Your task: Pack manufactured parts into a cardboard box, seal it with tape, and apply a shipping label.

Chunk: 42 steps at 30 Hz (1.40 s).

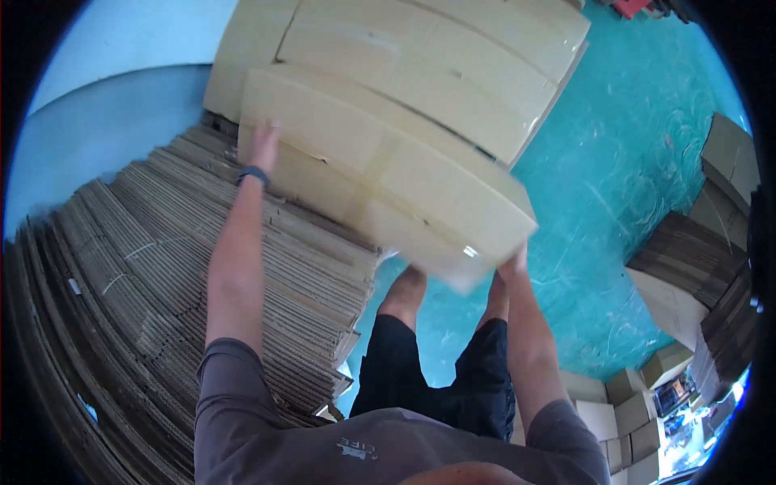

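Observation:
A long, closed brown cardboard box [380, 174] with a tape strip across its middle lies slantwise in front of me, held between my two hands. My left hand [265, 147], with a dark band at the wrist, presses against the box near its left end. At the lower right corner of the box is my right hand [514, 262], its fingers mostly hidden by the cardboard. The near lower edge of the box is blurred. Just behind it stand larger taped cardboard boxes [428, 61], close against its far side.
A long row of flattened cardboard sheets [186, 250] fills the left side, beside a white and grey wall [137, 105]. The floor [598, 202] is green. Dark brown cardboard [687, 259] and several smaller boxes [634, 412] stand at the right.

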Each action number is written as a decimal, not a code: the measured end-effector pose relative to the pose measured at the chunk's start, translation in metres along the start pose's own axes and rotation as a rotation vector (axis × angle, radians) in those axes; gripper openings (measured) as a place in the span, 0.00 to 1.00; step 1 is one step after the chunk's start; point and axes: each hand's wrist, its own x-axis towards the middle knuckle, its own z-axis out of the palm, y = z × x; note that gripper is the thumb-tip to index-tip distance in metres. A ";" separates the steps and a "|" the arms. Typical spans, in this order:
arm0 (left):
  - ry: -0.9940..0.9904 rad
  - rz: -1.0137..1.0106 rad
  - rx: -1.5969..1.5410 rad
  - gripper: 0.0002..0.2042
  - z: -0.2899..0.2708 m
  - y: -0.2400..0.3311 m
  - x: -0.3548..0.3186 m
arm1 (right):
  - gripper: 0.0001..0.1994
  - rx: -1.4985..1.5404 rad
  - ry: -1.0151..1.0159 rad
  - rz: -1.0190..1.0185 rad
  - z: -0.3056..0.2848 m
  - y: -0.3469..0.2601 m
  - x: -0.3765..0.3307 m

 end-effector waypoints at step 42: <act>-0.573 -0.089 -0.054 0.31 0.258 0.082 -0.443 | 0.42 -1.118 0.112 -0.117 0.016 -0.089 0.021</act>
